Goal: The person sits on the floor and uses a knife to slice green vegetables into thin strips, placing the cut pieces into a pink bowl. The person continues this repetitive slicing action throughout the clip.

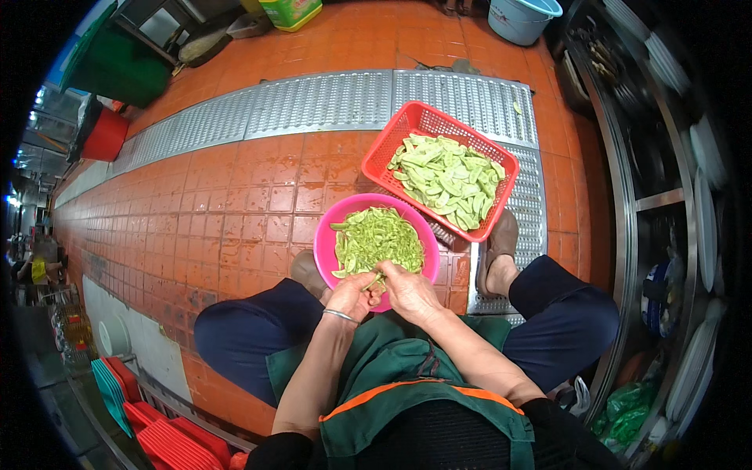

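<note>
My left hand (351, 296), with a metal bangle at its wrist, pinches a green bean pod (375, 283) over the near rim of a bright pink basin (322, 244). Meeting it from the other side, my right hand (408, 292) grips the same pod between thumb and fingers; most of the pod is hidden by the fingers. Inside the basin lies a heap of thin green strings and trimmings (382, 238) with some flat pods among them. Just beyond, to the right, a red perforated plastic basket (382, 154) holds many flat green bean pods (449, 176).
Perforated metal drain covers (320, 104) cross the wet orange tile floor (235, 194). A steel shelf rack (623, 223) with stacked plates runs along the right. A blue bucket (520, 22), a green bin (120, 61) and a red bucket (106, 135) stand farther off. Red trays (176, 440) sit at lower left.
</note>
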Available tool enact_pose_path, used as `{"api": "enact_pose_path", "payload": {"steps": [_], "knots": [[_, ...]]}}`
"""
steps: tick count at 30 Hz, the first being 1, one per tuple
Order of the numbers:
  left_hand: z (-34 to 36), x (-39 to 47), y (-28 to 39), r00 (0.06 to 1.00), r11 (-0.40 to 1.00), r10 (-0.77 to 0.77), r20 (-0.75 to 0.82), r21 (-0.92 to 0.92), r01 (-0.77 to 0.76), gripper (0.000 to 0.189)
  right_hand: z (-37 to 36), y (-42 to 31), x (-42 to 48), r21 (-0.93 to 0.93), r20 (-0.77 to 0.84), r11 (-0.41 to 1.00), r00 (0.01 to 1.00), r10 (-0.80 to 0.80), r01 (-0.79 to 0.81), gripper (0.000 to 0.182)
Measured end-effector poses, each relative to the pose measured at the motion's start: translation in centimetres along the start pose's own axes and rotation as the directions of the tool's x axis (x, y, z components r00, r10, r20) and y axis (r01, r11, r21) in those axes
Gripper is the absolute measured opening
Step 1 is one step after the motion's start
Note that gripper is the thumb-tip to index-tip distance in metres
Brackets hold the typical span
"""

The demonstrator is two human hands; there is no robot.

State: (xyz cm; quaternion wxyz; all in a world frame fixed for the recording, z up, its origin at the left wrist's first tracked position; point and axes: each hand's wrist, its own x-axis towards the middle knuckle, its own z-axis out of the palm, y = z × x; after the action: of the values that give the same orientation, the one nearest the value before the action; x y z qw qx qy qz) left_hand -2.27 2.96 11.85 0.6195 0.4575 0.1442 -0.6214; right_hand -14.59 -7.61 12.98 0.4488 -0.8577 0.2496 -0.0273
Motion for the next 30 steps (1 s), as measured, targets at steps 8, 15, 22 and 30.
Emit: {"api": "enact_pose_path", "payload": {"steps": [8, 15, 22, 30], "knots": [[1.5, -0.1, 1.1, 0.985, 0.981, -0.150, 0.081, -0.115, 0.158, 0.009, 0.0, 0.9, 0.8, 0.204, -0.151, 0.976, 0.983, 0.103, -0.071, 0.016], [2.5, 1.5, 3.0, 0.989, 0.992, -0.074, 0.130, -0.094, 0.086, 0.011, -0.5, 4.5, 2.2, 0.833, 0.296, 0.231, 0.757, 0.583, -0.504, 0.016], [2.1, 2.9, 2.0, 1.000, 0.999, -0.031, 0.000, 0.019, 0.031, 0.012, -1.1, 2.7, 2.4, 0.905, 0.367, 0.076, 0.861, 0.353, -0.418, 0.023], [2.8, 2.3, 2.6, 0.948, 0.950, -0.271, 0.165, 0.207, 0.235, 0.003, -0.7, 5.0, 2.7, 0.891, 0.367, -0.006, 0.712, 0.599, -0.454, 0.009]]}}
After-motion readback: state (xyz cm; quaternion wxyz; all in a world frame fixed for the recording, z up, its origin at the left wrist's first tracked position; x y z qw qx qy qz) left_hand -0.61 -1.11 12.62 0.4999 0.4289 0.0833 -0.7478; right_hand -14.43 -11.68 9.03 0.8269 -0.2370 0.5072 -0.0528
